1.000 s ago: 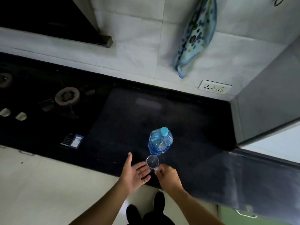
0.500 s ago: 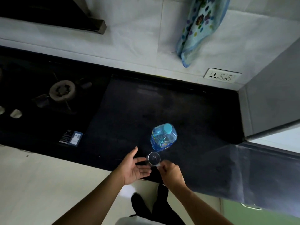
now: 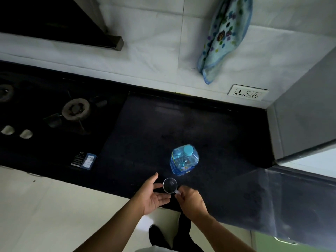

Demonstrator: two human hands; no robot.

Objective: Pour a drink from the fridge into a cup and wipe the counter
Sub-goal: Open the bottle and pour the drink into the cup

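Right hand (image 3: pixel 190 201) is closed on the handle of a clear cup (image 3: pixel 170 185) at the near edge of the dark surface (image 3: pixel 181 124). Left hand (image 3: pixel 151 195) is held wide, palm beside the cup. A capped blue bottle (image 3: pixel 184 159) is stood just beyond.

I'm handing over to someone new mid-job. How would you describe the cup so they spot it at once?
Start at the dark counter and find the blue-capped water bottle standing near its front edge. Just in front of it sits the cup, between the left hand and right hand. It is small, clear and round-rimmed, with a handle pinched by the right hand.
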